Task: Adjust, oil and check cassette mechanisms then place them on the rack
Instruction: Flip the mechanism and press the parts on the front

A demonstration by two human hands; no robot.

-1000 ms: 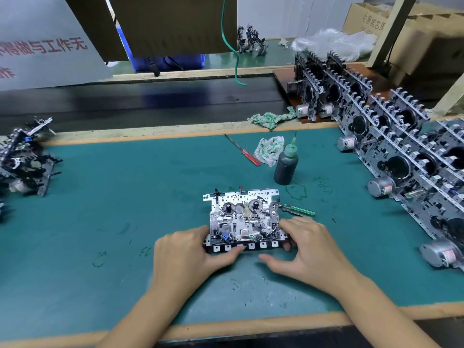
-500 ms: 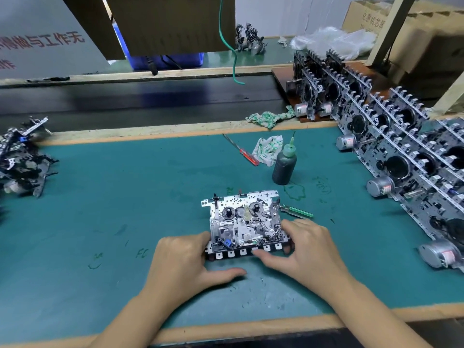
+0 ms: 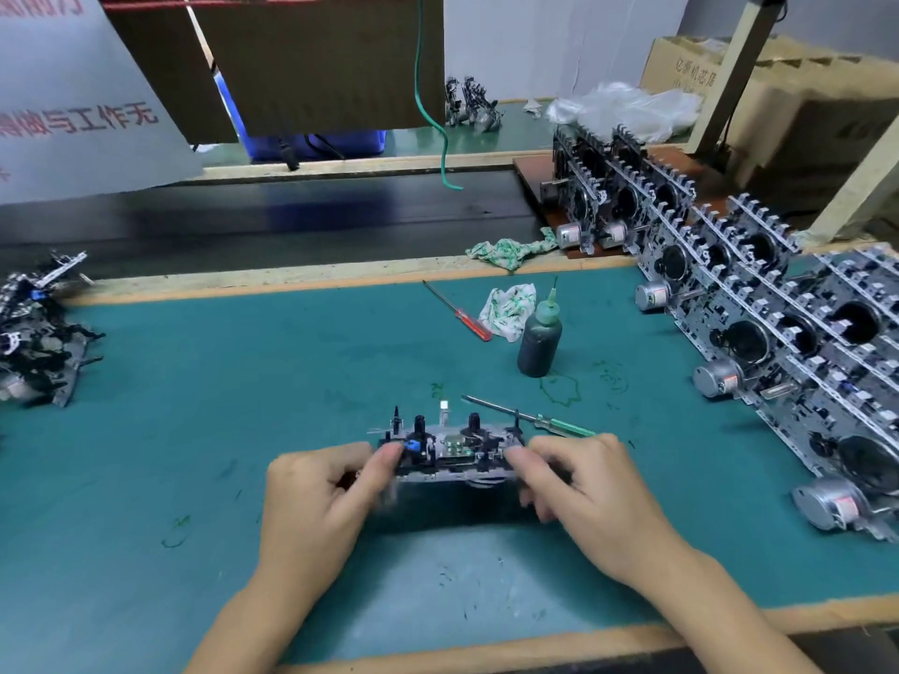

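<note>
Both hands hold the cassette mechanism (image 3: pixel 450 454) above the green worktop (image 3: pixel 243 381): left hand (image 3: pixel 316 498) grips its left end, right hand (image 3: pixel 588 498) its right end.

I count 1 cassette mech (image 3: pixel 450 452) in hand at 6 o'clock, 2 hands on it: left hand (image 3: pixel 316 503), right hand (image 3: pixel 591 503). 2 screwdrivers: red-handled (image 3: pixel 459 313) at 12, green-handled (image 3: pixel 530 418) approx. 1; 1 oil bottle (image 3: pixel 539 340) at 1, 2 rags (image 3: pixel 506 311) (image 3: pixel 511 248). Rack mechs (image 3: pixel 759 304) at 2–3: too many overlapping to count exactly; 1 pile of mechs (image 3: pixel 34 333) at 9.
</note>
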